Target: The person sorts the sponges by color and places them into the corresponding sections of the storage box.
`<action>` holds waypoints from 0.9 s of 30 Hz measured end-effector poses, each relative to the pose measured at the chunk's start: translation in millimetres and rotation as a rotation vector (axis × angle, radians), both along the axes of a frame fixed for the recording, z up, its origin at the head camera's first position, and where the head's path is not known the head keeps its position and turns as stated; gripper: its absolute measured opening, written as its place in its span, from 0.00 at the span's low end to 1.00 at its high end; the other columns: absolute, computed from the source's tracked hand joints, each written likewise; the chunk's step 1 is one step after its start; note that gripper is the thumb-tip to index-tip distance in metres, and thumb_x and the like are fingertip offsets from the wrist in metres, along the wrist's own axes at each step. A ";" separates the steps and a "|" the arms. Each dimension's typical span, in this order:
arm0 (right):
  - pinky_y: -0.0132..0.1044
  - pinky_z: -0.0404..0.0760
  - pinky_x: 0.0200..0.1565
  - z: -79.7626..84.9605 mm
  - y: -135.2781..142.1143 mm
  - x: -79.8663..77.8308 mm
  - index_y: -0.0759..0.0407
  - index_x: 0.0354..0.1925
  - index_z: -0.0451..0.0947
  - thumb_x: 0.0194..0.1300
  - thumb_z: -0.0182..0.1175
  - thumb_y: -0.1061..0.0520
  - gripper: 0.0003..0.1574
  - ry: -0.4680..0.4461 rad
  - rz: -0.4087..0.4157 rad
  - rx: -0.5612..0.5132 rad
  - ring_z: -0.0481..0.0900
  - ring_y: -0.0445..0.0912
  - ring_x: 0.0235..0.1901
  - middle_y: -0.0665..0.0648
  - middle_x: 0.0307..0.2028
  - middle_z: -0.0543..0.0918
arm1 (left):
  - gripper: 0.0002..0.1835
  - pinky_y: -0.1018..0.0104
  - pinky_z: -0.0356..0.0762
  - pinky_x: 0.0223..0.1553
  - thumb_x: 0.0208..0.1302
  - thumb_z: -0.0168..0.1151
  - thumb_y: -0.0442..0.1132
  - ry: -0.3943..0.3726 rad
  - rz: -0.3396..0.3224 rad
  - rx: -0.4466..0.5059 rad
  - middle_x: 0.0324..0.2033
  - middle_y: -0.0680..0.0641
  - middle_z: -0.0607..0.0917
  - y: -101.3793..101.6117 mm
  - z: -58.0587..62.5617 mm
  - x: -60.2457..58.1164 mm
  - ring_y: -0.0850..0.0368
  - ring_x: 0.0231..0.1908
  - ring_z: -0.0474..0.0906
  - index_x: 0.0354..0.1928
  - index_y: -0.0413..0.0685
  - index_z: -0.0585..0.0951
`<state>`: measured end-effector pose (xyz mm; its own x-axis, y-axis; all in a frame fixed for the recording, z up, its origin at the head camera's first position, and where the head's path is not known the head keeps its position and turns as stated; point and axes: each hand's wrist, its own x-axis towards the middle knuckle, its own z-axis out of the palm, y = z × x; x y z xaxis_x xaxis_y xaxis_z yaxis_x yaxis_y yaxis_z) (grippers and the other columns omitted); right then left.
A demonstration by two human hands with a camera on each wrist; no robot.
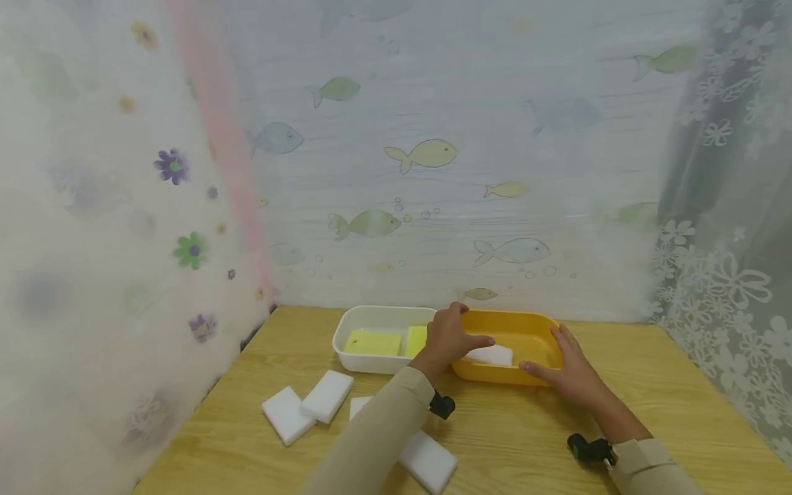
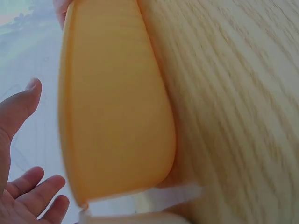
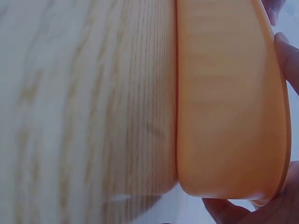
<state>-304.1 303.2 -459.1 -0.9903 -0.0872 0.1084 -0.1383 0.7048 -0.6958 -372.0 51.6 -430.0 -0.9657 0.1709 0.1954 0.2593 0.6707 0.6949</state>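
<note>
An orange plastic container (image 1: pixel 495 373) stands on the table, with a white sponge block (image 1: pixel 493 355) inside near its left end. My right hand (image 1: pixel 575 371) holds the container's right end, thumb at the near rim and fingers at the far side. Above the container's left end is my left hand (image 1: pixel 447 337), its thumb stretched out over the opening. In the left wrist view the left fingers are spread and apart from the orange wall. Left of it, a white container (image 1: pixel 371 364) holds yellow sponges (image 1: pixel 373 343), partly hidden behind the left hand.
Several white sponge blocks (image 1: pixel 429 462) lie on the wooden table (image 1: pixel 513 440) at the near left, some partly under the left sleeve (image 1: pixel 377 430). Fish-patterned curtain (image 1: pixel 421 206) hangs behind the table, and flowered sheets (image 1: pixel 124 275) close in the sides.
</note>
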 end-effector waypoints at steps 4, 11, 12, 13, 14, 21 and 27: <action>0.83 0.50 0.65 0.5 0.1 -1.0 0.66 0.83 0.34 0.66 0.68 0.33 0.74 -0.001 0.007 -0.008 0.38 0.80 0.76 0.74 0.80 0.29 | 0.45 0.52 0.78 0.65 0.52 0.81 0.60 -0.026 -0.022 -0.011 0.65 0.47 0.79 -8.3 10.7 5.3 0.47 0.61 0.77 0.69 0.52 0.74; 0.82 0.50 0.65 -1.3 1.2 -1.7 0.64 0.83 0.35 0.65 0.67 0.30 0.75 0.001 0.005 -0.002 0.38 0.79 0.76 0.73 0.81 0.29 | 0.44 0.45 0.74 0.67 0.56 0.77 0.63 -0.012 -0.180 0.026 0.71 0.46 0.74 -42.2 29.8 22.7 0.43 0.71 0.70 0.71 0.54 0.72; 0.82 0.50 0.65 -1.6 1.6 -1.6 0.64 0.83 0.35 0.65 0.67 0.30 0.75 0.002 0.007 -0.003 0.38 0.79 0.76 0.73 0.81 0.30 | 0.45 0.44 0.74 0.67 0.56 0.77 0.63 -0.013 -0.196 0.032 0.71 0.47 0.74 -48.2 31.4 25.9 0.43 0.71 0.70 0.71 0.55 0.72; 0.83 0.51 0.65 -1.8 1.9 -1.3 0.65 0.83 0.35 0.65 0.67 0.30 0.75 0.004 0.009 -0.004 0.38 0.79 0.76 0.73 0.81 0.30 | 0.45 0.44 0.73 0.68 0.56 0.77 0.64 -0.013 -0.210 0.035 0.72 0.48 0.74 -54.3 32.5 29.1 0.43 0.71 0.69 0.72 0.56 0.71; 0.83 0.51 0.64 -1.7 2.1 -0.7 0.65 0.83 0.35 0.65 0.67 0.30 0.74 0.004 0.012 -0.005 0.38 0.79 0.76 0.73 0.81 0.30 | 0.45 0.44 0.73 0.68 0.55 0.77 0.65 -0.015 -0.221 0.042 0.72 0.49 0.73 -60.4 33.5 32.6 0.43 0.72 0.69 0.72 0.58 0.71; 0.82 0.51 0.64 -2.4 3.8 -0.3 0.65 0.83 0.34 0.65 0.66 0.30 0.75 0.003 0.014 0.006 0.39 0.79 0.76 0.73 0.81 0.29 | 0.44 0.44 0.71 0.69 0.55 0.78 0.63 0.001 -0.279 0.096 0.71 0.49 0.74 -97.9 36.0 54.7 0.47 0.71 0.70 0.72 0.62 0.70; 0.83 0.51 0.64 -3.8 3.9 -2.2 0.65 0.83 0.34 0.65 0.67 0.30 0.75 -0.003 0.012 0.014 0.39 0.80 0.76 0.74 0.81 0.28 | 0.38 0.46 0.71 0.69 0.57 0.79 0.57 -0.009 -0.348 0.189 0.66 0.56 0.78 -129.3 32.6 77.0 0.54 0.68 0.73 0.68 0.64 0.74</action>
<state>-306.4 307.1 -462.9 -0.9895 -0.1008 0.1037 -0.1446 0.7125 -0.6866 -295.1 -77.8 -397.4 -0.8581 0.4503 0.2468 0.4423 0.4039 0.8008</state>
